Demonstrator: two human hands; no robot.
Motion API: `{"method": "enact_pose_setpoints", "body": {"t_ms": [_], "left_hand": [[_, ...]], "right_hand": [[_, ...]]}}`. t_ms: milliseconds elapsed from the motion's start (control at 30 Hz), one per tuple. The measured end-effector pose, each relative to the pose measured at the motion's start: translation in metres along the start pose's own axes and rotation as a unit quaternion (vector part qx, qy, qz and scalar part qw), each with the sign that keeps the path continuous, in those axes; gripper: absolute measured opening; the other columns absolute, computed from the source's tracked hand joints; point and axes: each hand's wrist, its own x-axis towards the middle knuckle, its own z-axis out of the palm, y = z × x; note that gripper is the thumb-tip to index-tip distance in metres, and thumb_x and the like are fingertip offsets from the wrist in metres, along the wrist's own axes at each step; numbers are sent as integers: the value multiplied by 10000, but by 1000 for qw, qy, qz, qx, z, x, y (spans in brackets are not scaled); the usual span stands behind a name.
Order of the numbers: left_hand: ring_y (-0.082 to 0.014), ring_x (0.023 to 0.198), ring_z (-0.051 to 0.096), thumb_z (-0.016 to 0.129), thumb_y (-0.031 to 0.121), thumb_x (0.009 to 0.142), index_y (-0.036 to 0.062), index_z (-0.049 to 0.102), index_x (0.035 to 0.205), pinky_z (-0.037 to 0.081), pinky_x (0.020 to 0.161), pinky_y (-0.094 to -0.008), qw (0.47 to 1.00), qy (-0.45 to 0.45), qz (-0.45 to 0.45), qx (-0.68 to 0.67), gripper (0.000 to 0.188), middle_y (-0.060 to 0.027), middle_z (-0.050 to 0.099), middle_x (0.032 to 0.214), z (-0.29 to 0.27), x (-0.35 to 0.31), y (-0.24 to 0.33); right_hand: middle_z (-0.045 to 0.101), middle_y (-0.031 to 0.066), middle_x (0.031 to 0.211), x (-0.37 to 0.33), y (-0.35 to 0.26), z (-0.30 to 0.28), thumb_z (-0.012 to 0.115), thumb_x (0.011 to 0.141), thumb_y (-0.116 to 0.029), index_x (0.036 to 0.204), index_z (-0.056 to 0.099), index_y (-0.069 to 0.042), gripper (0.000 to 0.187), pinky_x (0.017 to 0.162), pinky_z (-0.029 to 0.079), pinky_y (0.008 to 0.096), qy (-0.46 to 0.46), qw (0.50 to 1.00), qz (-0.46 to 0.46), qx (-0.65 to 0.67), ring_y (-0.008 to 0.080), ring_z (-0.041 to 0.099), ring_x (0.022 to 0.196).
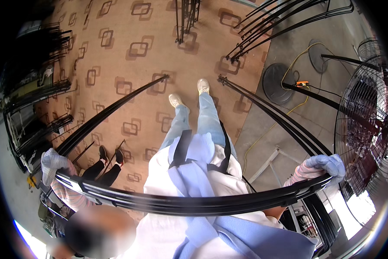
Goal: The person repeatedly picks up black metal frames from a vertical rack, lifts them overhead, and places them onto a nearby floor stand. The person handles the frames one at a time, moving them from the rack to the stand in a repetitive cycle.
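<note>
A bundle of black metal tube frames spans the view in front of my white top, its crossbars lying close together. From its left end dark tubes run away toward the floor, and similar tubes run from the right end. My left hand, in a pale blue-grey knit glove, is closed round the left corner of the bundle. At the opposite corner my right hand, gloved the same way, has its fingers wrapped over the tubes. The palms are hidden.
Another person's dark shoes stand at the left. More black tube frames stand at the far right, others at the far middle. Right of me are a large caged fan, its round base and a yellow cable.
</note>
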Motion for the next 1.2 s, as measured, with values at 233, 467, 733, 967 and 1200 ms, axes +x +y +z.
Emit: {"method": "enact_pose_setpoints", "body": {"t_ms": [233, 467, 733, 967, 1200], "left_hand": [[-124, 628, 470, 416, 34, 807, 89, 415, 555, 379, 763, -299, 990, 17, -88, -106, 258, 11, 438, 501, 10, 23, 6], [-129, 725, 552, 468, 43, 784, 26, 505, 926, 427, 716, -239, 949, -117, -213, -203, 148, -5, 562, 686, 41, 25, -26], [-71, 554, 387, 380, -76, 770, -51, 389, 1064, 346, 603, -215, 929, -103, -274, -228, 296, 28, 417, 603, 41, 56, -2], [-132, 645, 562, 483, -4, 740, -70, 450, 1012, 405, 796, -309, 897, -118, -355, -233, 282, -52, 573, 665, 31, 48, -4], [-133, 618, 560, 447, -11, 761, -116, 435, 994, 191, 980, -434, 942, -98, -278, -164, 256, -4, 546, 547, 48, 66, -10]], "right_hand": [[463, -31, 893, 0, -16, -15, 462, 831, -191, 777, 420, -92, 121, 916, 331, 414, -2, 980, -100, -170, 133, 431, 927], [494, 50, 1130, 1, -14, -3, 433, 834, -258, 1167, 424, -70, 382, 978, 270, 440, 92, 960, -148, -220, 264, 367, 1133], [463, 124, 1168, 17, 6, 15, 405, 825, -375, 1031, 491, -16, 423, 979, 254, 455, 50, 989, -114, 78, 283, 407, 1110], [575, 125, 942, 13, -3, 10, 377, 828, -317, 900, 542, 4, 368, 902, 351, 439, 95, 982, -122, 106, 297, 525, 914], [498, 73, 524, 49, -13, 15, 408, 742, -85, 591, 486, -21, 182, 682, 465, 427, 225, 958, -112, 136, 213, 539, 608]]}}
